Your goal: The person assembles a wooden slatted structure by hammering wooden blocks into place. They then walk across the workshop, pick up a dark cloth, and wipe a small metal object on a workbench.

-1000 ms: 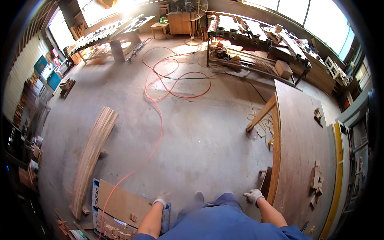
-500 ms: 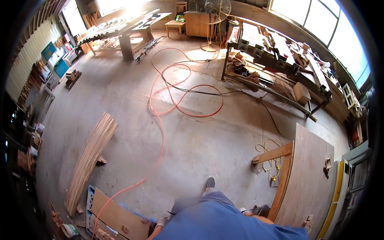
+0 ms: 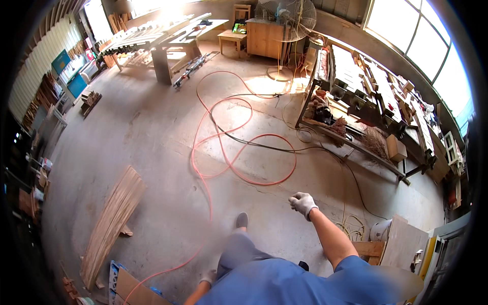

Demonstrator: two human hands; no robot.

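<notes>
My right hand (image 3: 303, 204), in a pale work glove, reaches out ahead of me over the concrete floor. Its fingers are curled in, and nothing shows in them. Low beside my thigh hangs my left hand (image 3: 207, 277), also gloved; its fingers are mostly hidden, so its grip cannot be made out. The orange-red hose (image 3: 209, 195) runs along the floor past my left side and lies in loops farther ahead. Neither hand touches it. One shoe (image 3: 242, 220) is forward on the floor.
Long boards (image 3: 109, 229) lie stacked at the left. A cardboard-topped blue pallet (image 3: 133, 285) is at lower left. The workbench (image 3: 356, 96) with wood pieces stands at right, a plywood panel (image 3: 406, 241) nearer. A big fan (image 3: 292, 20) and trestle table (image 3: 162, 63) stand far off.
My right hand has swung forward into view from beside the wooden frame. The view has shifted: the bench and hose loops sit nearer, and the plywood panel has slid toward the lower edge.
</notes>
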